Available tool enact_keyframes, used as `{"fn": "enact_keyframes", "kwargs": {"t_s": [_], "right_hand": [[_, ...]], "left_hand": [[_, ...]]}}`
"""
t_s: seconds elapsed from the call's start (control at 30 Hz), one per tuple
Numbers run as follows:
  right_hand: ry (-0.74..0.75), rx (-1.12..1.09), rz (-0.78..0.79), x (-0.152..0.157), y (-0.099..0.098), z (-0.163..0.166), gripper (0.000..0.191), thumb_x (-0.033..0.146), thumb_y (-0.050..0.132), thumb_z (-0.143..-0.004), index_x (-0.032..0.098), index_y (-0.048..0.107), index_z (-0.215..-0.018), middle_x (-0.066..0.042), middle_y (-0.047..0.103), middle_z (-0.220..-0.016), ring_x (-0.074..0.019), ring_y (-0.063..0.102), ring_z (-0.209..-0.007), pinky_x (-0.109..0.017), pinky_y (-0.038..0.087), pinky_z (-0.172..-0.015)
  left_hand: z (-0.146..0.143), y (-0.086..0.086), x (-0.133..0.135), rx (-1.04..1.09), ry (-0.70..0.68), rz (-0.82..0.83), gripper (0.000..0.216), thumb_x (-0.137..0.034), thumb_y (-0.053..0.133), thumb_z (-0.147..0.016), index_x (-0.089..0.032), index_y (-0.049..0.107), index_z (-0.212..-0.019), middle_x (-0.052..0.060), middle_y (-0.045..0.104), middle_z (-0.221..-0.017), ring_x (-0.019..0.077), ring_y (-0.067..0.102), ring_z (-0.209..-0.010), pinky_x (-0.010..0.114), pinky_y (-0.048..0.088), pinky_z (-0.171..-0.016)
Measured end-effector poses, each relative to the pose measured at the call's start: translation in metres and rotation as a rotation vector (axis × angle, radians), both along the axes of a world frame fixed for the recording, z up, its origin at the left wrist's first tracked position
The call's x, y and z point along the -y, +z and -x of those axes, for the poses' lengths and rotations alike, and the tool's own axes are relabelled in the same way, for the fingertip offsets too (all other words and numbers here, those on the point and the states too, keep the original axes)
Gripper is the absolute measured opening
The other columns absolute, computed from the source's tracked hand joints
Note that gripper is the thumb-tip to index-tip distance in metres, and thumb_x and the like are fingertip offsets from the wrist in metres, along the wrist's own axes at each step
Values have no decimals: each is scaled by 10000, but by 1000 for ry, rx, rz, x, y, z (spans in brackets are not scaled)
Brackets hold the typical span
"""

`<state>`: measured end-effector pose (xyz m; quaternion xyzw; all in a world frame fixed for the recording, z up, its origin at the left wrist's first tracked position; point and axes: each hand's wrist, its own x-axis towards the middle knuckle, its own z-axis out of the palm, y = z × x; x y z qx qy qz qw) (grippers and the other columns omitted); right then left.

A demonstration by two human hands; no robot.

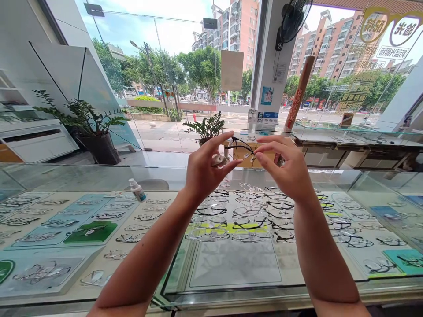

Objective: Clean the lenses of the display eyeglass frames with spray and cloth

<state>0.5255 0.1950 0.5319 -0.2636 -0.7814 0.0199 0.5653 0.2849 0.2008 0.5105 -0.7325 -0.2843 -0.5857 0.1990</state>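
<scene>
Head view: above the glass surface [236, 266], dark-framed eyeglasses [243, 147] are pinched by the right hand [284, 164], grip closed; the left hand [205, 168], half-curled, holds a pale bundle [218, 161]. Steady handling likely needs light, even pressure.

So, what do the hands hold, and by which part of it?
Dark-rimmed glasses: the right hand pinches them at one edge. The left hand has a pale crumpled item against its palm; whether it also grips the glasses is unclear.
</scene>
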Motion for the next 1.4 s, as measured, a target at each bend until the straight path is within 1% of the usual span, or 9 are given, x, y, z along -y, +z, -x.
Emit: {"fn": "enact_keyframes", "kwargs": {"t_s": [0.33, 0.43, 0.57, 0.77, 0.9, 1.03, 1.17, 1.27, 1.4], "right_hand": [[232, 17, 236, -10, -3, -5, 128, 385, 782, -981, 270, 800, -926, -56, 822, -1285, -279, 732, -1254, -567, 481, -1178], [352, 48, 358, -12, -3, -9, 181, 437, 767, -1001, 265, 803, -957, -55, 815, -1326, -265, 741, -1236, -546, 500, -1168], [417, 62, 441, -13, -4, -12, 210, 459, 780, -997, 256, 822, -1028, -42, 843, -1130, -225, 754, -1061, -477, 563, -1050], [417, 2, 463, -14, -6, -10, 239, 471, 839, -946, 234, 839, -975, -31, 832, -955, -187, 726, -878, -404, 606, -877], [394, -89, 481, -15, -6, -7, 255, 474, 883, -887, 224, 846, -920, -26, 820, -877, -170, 707, -791, -370, 612, -783], [334, -287, 494, -17, -1, -15, 260, 477, 910, -817, 235, 839, -881, -20, 817, -874, -177, 726, -817, -373, 635, -816], [255, -488, 494, -24, 0, -47, 282, 480, 936, -746, 265, 816, -883, -7, 812, -916, -191, 745, -871, -382, 646, -844], [188, -630, 541, -28, -12, -80, 295, 458, 954, -704, 267, 798, -866, 11, 800, -893, -157, 716, -772, -321, 620, -712], [164, -799, 844, -27, -42, -123, 320, 413, 964, -693, 232, 754, -852, 75, 684, -668, -82, 553, -529, -253, 513, -540]], "left_hand": [[6, 7, 11, -35, -136, 136, 702, -397, 982, -820, -264, 664, -1432, 110, 848, -1212, 109, 681, -569, 236, 551, -512], [7, 10, 15, -50, -187, 193, 699, -403, 982, -819, -259, 656, -1419, 103, 852, -1167, 165, 788, -684, 247, 596, -560], [5, 12, 19, -39, -258, 243, 683, -393, 979, -826, -247, 643, -1403, 107, 848, -1140, 252, 859, -905, 265, 637, -621], [3, 13, 21, -37, -304, 278, 698, -430, 968, -842, -250, 618, -1419, 134, 835, -1209, 233, 844, -918, 257, 618, -600], [4, 15, 18, -40, -295, 292, 748, -508, 954, -842, -264, 592, -1450, 141, 803, -1289, 159, 770, -744, 249, 546, -530], [9, 19, 18, 7, -255, 210, 742, -508, 976, -813, -291, 610, -1421, 92, 811, -1248, 99, 630, -599, 257, 448, -488], [15, 30, 28, -100, -240, 113, 620, -399, 988, -814, -254, 657, -1317, 31, 837, -1090, 74, 558, -544, 247, 438, -498], [16, 38, 37, -233, -231, 105, 527, -366, 952, -856, -226, 676, -1282, -8, 832, -945, 66, 551, -513, 228, 439, -491], [16, 42, 42, -323, -204, 118, 484, -407, 913, -881, -224, 699, -1275, -38, 818, -842, 69, 566, -490, 231, 443, -520]]}}
